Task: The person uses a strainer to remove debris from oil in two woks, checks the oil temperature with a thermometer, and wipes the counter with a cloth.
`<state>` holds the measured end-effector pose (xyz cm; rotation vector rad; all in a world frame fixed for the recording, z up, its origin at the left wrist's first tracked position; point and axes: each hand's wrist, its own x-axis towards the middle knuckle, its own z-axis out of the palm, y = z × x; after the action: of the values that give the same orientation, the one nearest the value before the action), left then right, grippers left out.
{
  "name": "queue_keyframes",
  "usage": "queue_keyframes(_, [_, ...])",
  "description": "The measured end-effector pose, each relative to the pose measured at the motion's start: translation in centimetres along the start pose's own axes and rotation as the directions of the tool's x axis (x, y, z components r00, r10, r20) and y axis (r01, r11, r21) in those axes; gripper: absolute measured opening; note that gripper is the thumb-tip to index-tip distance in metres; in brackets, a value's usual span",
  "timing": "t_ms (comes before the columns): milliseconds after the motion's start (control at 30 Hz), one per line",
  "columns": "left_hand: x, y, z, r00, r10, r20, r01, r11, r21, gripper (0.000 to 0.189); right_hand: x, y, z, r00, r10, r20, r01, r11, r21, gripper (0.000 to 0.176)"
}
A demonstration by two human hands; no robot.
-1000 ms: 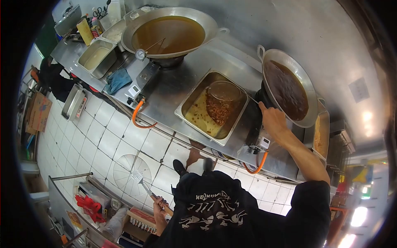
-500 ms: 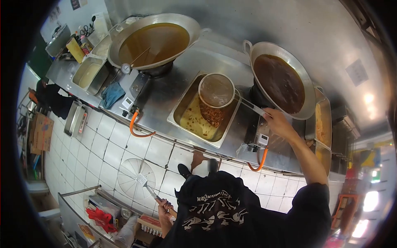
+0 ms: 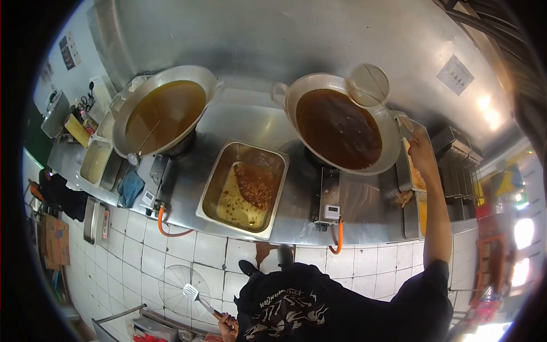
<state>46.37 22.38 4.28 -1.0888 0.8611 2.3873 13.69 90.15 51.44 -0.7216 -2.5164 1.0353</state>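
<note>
My right hand (image 3: 420, 149) is closed around the handle of a round mesh strainer (image 3: 367, 85). The strainer is raised over the back right rim of the right wok (image 3: 390, 139), which holds dark brown oil. Down by my side, my left hand (image 3: 228, 326) grips a slotted spatula (image 3: 191, 292), its blade above the tiled floor. A deep steel pan (image 3: 206, 196) sits on the counter between the two woks. Brown fried bits (image 3: 255, 188) lie in it over yellowish liquid.
The left wok (image 3: 118, 137) holds lighter oil and a thermometer (image 3: 133, 158). Orange hoses (image 3: 341, 236) hang at the counter's front. A blue cloth (image 3: 131, 188) lies at left, near a steel pan of pale liquid (image 3: 96, 162). Food trays (image 3: 411, 211) stand at right.
The strainer has moved from over the steel pan to the right wok's back rim, with my right hand. The view has shifted to the right. My left hand still holds the spatula low.
</note>
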Motion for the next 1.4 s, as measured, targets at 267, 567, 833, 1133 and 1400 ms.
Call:
queue_keyframes(267, [-1.6,-1.2,2.3,0.984,0.054,-0.169,-0.048,0.998,0.037,0.029,6.5,5.7,4.6,0.97,-0.105,-0.217,-0.105,0.626,-0.773,0.024])
queue_keyframes(567, [-2.4,-2.2,2.5,0.977,0.067,-0.2,-0.059,0.997,0.049,0.029,8.2,4.3,9.1,0.996,-0.081,0.047,0.092,0.737,-0.67,0.028])
queue_keyframes(833, [-2.4,-2.8,2.9,0.975,0.065,-0.211,-0.055,0.997,0.052,0.029,11.4,8.3,9.6,0.899,-0.292,0.328,0.404,0.842,-0.358,0.023])
queue_keyframes(1133, [-1.5,-2.0,2.9,0.983,0.064,-0.174,-0.052,0.996,0.072,0.029,5.4,1.7,6.0,0.82,0.139,0.555,-0.111,0.99,-0.083,0.025])
queue_keyframes(1400, [-0.9,-0.9,2.5,0.985,0.088,-0.148,-0.077,0.994,0.077,0.029,2.5,1.8,4.9,0.775,0.262,0.576,-0.369,0.926,0.076,0.026])
